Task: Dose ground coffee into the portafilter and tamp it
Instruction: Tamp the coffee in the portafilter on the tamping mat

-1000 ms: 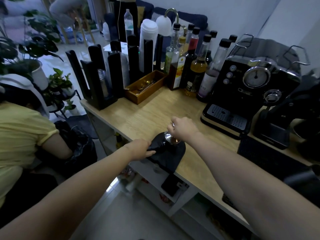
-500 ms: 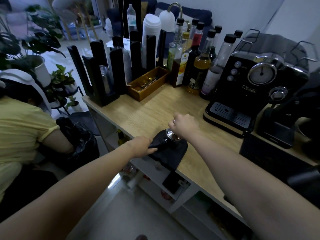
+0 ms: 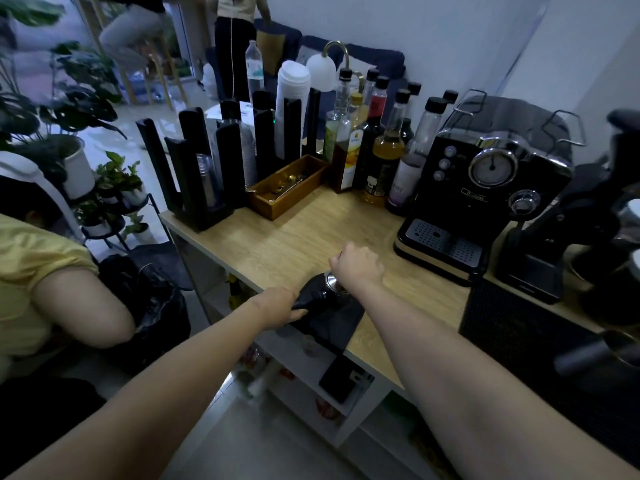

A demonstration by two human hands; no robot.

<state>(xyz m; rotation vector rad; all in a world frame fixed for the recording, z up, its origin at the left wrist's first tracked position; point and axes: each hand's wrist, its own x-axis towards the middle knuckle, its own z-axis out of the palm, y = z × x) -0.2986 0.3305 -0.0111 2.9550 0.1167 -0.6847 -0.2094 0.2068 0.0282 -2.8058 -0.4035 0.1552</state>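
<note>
Tamping: right hand (image 3: 358, 268) grips the tamper (image 3: 332, 280) on the portafilter (image 3: 313, 300), left hand (image 3: 282, 304) at eight o'clock apparently holds its handle; next, a level lift-off.

A black espresso machine (image 3: 485, 188) stands on the wooden table (image 3: 294, 237), just right of clustered syrup bottles (image 3: 381, 157). A wooden tray (image 3: 287, 202) of spoons sits beside black cup dispensers (image 3: 194, 174). Potted plants (image 3: 114, 188) stand at far left.
</note>
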